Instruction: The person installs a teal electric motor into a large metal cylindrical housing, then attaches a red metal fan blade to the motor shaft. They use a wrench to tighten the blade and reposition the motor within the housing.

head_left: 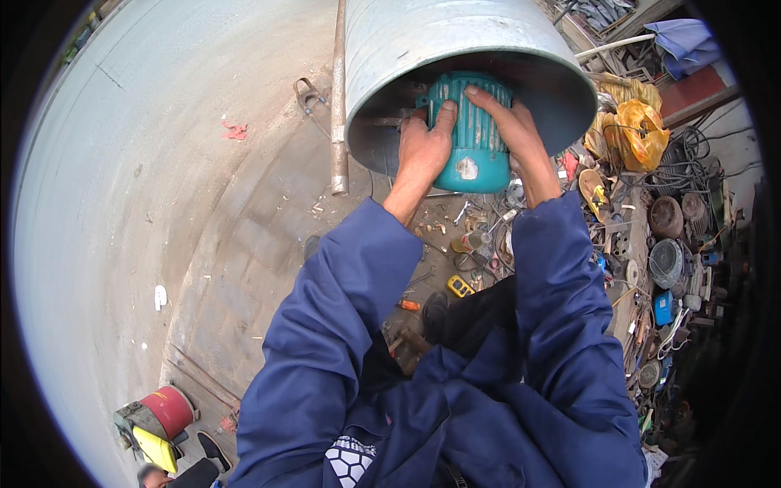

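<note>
A green electric motor [473, 150] with a ribbed casing and a rounded end cover sits partly inside the mouth of a large grey metal cylinder [455, 28]. My left hand [425, 148] grips the motor's left side, thumb along the ribs. On its right side, my right hand [521, 140] holds it with the thumb laid across the top; the other fingers are mostly hidden behind the motor. A pale worn patch shows on the motor's end cover. Behind my left hand, a metal bracket inside the cylinder is partly visible.
A rusty pipe [339, 106] stands along the cylinder's left side. A yellow multimeter [460, 285] and an orange-handled tool [409, 305] lie on the littered ground. Yellow plastic bags [639, 134], cables and motor parts crowd the right. Another person is at lower left beside a red drum [169, 411].
</note>
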Motion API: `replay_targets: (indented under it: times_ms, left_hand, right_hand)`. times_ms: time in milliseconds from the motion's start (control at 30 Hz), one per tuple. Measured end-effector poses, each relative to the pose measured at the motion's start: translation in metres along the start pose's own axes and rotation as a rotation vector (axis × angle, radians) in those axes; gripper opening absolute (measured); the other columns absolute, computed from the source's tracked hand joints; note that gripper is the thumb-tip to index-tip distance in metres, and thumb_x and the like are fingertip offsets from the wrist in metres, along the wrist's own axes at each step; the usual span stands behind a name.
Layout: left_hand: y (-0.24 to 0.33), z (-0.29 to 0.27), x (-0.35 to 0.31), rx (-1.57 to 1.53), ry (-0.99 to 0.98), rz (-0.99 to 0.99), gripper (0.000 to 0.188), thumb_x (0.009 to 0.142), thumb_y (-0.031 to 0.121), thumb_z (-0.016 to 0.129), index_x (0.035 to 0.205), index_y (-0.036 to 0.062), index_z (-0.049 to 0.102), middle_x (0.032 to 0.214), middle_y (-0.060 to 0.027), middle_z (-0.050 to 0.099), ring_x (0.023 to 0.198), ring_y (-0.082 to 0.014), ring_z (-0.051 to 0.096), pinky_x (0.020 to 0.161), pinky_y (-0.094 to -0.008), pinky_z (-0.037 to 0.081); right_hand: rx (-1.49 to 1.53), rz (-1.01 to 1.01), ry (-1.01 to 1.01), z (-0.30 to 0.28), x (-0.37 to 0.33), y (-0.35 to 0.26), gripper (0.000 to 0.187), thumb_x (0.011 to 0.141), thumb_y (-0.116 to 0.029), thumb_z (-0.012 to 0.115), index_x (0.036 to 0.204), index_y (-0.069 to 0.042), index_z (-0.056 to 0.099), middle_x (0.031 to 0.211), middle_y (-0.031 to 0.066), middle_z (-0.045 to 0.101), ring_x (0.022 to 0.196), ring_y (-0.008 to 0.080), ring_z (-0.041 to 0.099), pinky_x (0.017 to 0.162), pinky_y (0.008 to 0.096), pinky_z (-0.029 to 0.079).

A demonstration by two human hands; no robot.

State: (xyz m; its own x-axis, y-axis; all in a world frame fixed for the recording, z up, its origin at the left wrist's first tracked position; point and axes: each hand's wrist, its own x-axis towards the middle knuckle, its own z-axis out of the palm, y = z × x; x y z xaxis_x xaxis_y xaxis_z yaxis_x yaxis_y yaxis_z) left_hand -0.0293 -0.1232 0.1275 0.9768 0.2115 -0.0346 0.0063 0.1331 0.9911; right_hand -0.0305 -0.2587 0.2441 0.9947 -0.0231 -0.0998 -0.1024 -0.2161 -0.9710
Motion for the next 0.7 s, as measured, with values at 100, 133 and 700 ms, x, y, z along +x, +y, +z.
replay_targets:
  times_ms: [100,133,700]
  left_hand:
    - [0.009,-0.003,-0.002,-0.104,-0.05,-0.032,0.076,0.106,0.05,0.07,0.139,-0.0175,0.059,0.126,-0.0255,0.072,0.111,-0.027,0.071,0.097,-0.0369,0.056]
    - [0.011,-0.003,-0.002,-0.159,-0.078,-0.027,0.072,0.107,0.048,0.069,0.138,-0.0167,0.059,0.126,-0.0243,0.072,0.111,-0.0263,0.071,0.096,-0.0361,0.056]
    - [0.038,-0.006,-0.015,-0.628,-0.17,-0.014,0.083,0.087,0.026,0.086,0.149,-0.0096,0.044,0.136,-0.0227,0.061,0.121,-0.0286,0.062,0.108,-0.0392,0.049]
  right_hand:
    - [-0.016,0.061,0.037,-0.001,0.006,-0.002,0.085,0.083,-0.043,0.094,0.133,0.016,0.059,0.118,0.0203,0.074,0.097,0.0233,0.078,0.082,0.0361,0.065]
    - [-0.029,0.069,0.06,-0.001,0.011,-0.002,0.085,0.083,-0.044,0.094,0.132,0.017,0.06,0.116,0.0204,0.075,0.096,0.0233,0.078,0.082,0.036,0.065]
    - [0.176,0.035,-0.303,-0.024,0.104,-0.006,0.052,0.096,-0.022,0.085,0.143,-0.005,0.07,0.138,0.0092,0.074,0.125,0.0184,0.07,0.102,0.0352,0.06]
